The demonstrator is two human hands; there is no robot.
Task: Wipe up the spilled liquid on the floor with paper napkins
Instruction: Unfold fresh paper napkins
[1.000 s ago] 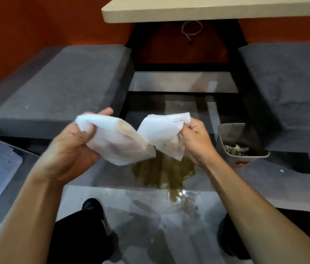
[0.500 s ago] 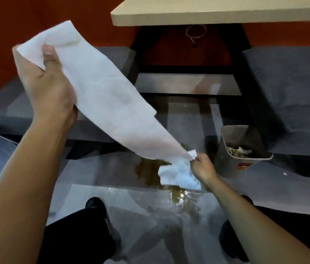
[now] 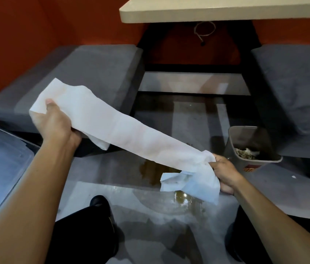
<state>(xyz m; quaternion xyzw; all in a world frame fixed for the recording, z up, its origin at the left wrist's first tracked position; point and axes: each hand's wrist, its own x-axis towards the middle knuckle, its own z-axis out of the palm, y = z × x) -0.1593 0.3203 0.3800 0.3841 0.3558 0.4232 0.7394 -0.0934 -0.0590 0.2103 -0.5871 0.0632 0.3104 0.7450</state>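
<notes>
- Fingers of the left hand (image 3: 55,124) pinch the upper end of the napkin (image 3: 123,130), thumb on top; fingers of the right hand (image 3: 224,172) are curled round its bunched lower end.
- Since a second ago: the folded napkin held close between both hands is now drawn out into one long strip, slanting from upper left down to lower right.
- Left hand has dropped from its high point half a second ago; the strip sits lower and flatter.
- Brown spill (image 3: 156,170) lies on the glossy floor (image 3: 197,121) under the right end of the napkin; whether the crumpled end touches it, cannot tell.
- Small bin (image 3: 234,141) stands just right of the spill, with scraps inside.
- Judgement: the sheet is opened and ready, no wiping done yet; next move is likely laying it over the puddle.
</notes>
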